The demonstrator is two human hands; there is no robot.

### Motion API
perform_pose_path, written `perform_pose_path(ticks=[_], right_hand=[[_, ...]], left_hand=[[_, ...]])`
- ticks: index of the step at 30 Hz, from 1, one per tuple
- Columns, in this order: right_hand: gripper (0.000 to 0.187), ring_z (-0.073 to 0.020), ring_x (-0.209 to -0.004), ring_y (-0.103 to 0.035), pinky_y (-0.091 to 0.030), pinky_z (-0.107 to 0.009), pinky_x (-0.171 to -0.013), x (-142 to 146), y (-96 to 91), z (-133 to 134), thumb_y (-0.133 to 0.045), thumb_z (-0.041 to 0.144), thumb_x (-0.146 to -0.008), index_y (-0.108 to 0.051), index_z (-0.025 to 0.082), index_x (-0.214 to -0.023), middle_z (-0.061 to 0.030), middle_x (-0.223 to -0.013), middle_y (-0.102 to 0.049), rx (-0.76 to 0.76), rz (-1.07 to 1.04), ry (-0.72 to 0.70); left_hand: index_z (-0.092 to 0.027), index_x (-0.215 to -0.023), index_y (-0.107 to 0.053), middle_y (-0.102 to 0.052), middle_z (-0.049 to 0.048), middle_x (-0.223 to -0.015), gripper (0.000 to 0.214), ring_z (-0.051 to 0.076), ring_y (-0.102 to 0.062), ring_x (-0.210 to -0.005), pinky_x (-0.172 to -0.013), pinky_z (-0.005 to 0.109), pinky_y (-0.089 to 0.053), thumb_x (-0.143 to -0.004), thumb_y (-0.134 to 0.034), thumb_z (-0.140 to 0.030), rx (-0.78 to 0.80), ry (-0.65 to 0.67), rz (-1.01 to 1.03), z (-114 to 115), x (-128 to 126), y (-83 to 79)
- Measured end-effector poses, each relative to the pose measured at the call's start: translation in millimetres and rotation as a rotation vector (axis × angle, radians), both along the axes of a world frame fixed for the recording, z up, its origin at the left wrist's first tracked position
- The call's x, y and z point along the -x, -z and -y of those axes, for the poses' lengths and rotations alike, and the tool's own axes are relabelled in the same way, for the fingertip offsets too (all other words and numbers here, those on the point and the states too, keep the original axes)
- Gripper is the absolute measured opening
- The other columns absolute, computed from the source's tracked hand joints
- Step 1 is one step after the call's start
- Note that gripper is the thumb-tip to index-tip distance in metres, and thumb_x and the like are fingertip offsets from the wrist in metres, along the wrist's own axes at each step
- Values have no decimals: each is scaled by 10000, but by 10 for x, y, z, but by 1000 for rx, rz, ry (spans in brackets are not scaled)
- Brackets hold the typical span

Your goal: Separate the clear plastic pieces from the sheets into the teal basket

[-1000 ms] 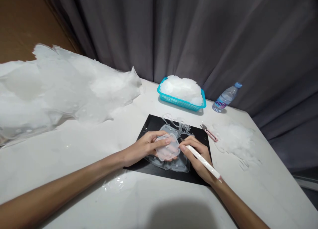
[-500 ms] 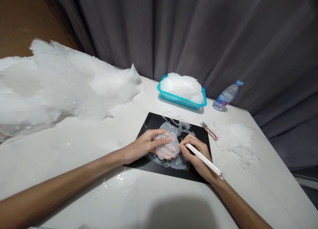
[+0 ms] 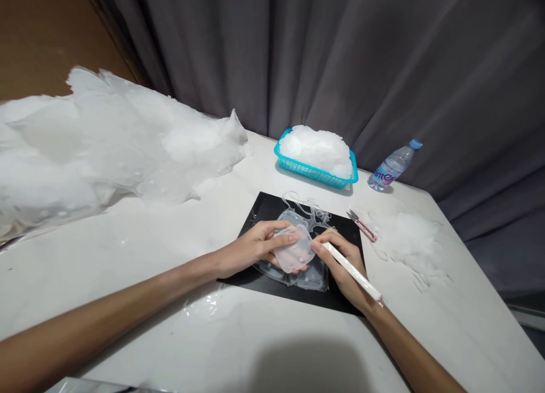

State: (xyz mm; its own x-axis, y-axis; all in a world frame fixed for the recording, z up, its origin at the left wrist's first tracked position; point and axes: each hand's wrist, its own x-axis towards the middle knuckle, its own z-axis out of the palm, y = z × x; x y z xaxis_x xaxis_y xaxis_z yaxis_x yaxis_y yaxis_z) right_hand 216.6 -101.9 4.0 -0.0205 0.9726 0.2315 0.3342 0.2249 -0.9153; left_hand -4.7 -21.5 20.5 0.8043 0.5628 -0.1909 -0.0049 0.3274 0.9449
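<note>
Head view. Clock centred on the held piece [image 3: 297,258], 12 toward the curtain [image 3: 323,52].

Piece: thin, milky, see-through enough that the fingers behind show as a warm tint. Outline a rounded square, corners soft, rim paler than the middle. A few small pale spots, too faint to count. Held over the mat [image 3: 264,211], slightly tilted.

Left hand [image 3: 253,247] comes in from 8 o'clock, pinching the piece: thumb flat on top, fingers spread beneath, some tips peeping out below the lower edge. Right hand [image 3: 340,275] on the 3-to-4 side, fingers closed pen-fashion on a slim white tool [image 3: 355,275], butt end slanting back toward the wrist. Fingertips hide the working end; contact with the rim cannot be told.

Mat black, matt. On it, under and around the hands, more spotted pieces [image 3: 313,278], grey-white against the dark. Looped trimmings [image 3: 315,212] near 1.

Pink-handled snips [image 3: 361,225] at 2, tips toward the mat's edge. Fluffy-looking scraps [image 3: 409,239] at 3. Teal basket [image 3: 315,170], heaped white, just past 12. Bottle [image 3: 390,167] between 1 and 2. Big white heap [image 3: 131,143] at 10.
</note>
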Motion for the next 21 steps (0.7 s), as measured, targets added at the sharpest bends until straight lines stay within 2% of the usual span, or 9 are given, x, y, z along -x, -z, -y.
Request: perform_pose_path(ticks=[6,8,11,14,21], right_hand=[[210,-174,-826,-590,-442,-311,-767,-35,18,-36,-611,350,-1027,-737,220,-921,-14,-879,-631,-40,46,138],[207,-182,-839,-606,-453,-320,-775,-69,59,-65,-603,339,-1031,-745,217,-942,-23,-897,-647,-89,96,180],[227,-199,-863,-622,-464,-346,-808,-125,142,-115,-561,310,-1049,-744,213,-959,-37,-897,-657,-191,218,222],[247,-210,-881,-624,-470,-366,-830,-166,211,-150,-520,291,-1066,-728,214,-956,-44,-899,-660,-237,327,235],[244,-224,-893,-614,-470,-394,-860,-177,257,-154,-495,287,-1077,-707,222,-975,-52,-918,-660,-237,425,238]], left_hand=[[-142,-1182,-656,-796,190,-1129,407,325,-794,-1020,-891,426,-638,-985,-677,-497,69,1,54,-6,-9,9],[-129,-1203,-651,-788,216,-1142,508,344,-788,-1038,-919,452,-626,-999,-602,-592,146,5,75,-6,-13,-19],[-99,-1301,-627,-765,259,-1184,805,383,-765,-1094,-981,495,-592,-973,-395,-796,320,65,142,-5,-9,-77],[-60,-1390,-585,-734,286,-1245,1001,418,-729,-1162,-1035,522,-553,-914,-303,-894,419,112,204,-2,8,-128],[-52,-1457,-538,-704,295,-1302,1095,421,-714,-1178,-1058,540,-521,-873,-268,-939,452,138,262,3,22,-156]])
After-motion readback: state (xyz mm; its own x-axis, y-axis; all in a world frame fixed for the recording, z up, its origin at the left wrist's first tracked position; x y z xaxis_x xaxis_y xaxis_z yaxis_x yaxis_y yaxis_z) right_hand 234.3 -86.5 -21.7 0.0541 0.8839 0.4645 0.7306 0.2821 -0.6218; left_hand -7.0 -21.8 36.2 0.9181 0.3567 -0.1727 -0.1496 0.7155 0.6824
